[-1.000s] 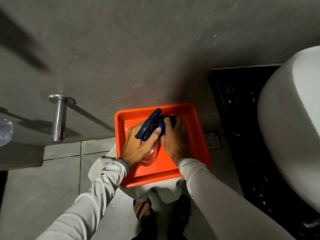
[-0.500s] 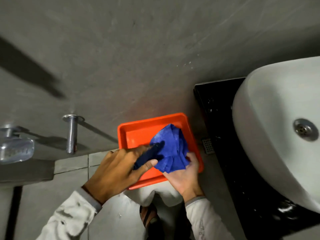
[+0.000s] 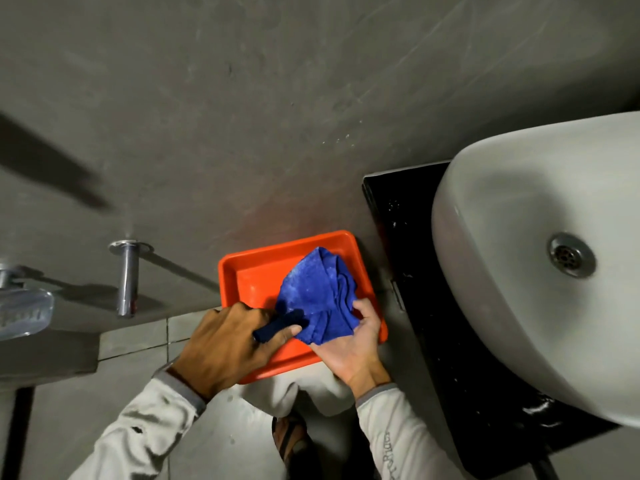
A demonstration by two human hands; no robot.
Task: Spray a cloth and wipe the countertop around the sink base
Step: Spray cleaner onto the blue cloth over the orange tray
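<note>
So the blue cloth (image 3: 320,299) is bunched up over the right part of the orange tray (image 3: 242,271), its long axis running from the lower edge near the hands up toward the tray's far right corner, with the peak pointing at the grey wall (image 3: 277,98). It's cupped from below by the right hand (image 3: 353,344), palm up, fingers curled around the cloth's right side, so a loose grasp rather than a fist.

The left hand (image 3: 228,344) is wrapped around the dark blue spray head (image 3: 280,325), thumb lying along it and the nozzle end aimed right at the cloth, practically touching it. The bottle underneath is hidden by the hand, so nothing can be said about that part.

The tray is seen sitting over the person's lap, with its far edge near the wall and its right edge just beside the black table (image 3: 408,306). That table is mostly covered by the white basin (image 3: 519,271), drain (image 3: 571,259) visible, leaving only a narrow dark strip along the left edge and a bit in front. A chrome wall fitting (image 3: 127,278) is mounted well off to the left, with open tiled floor (image 3: 138,337) below.
</note>
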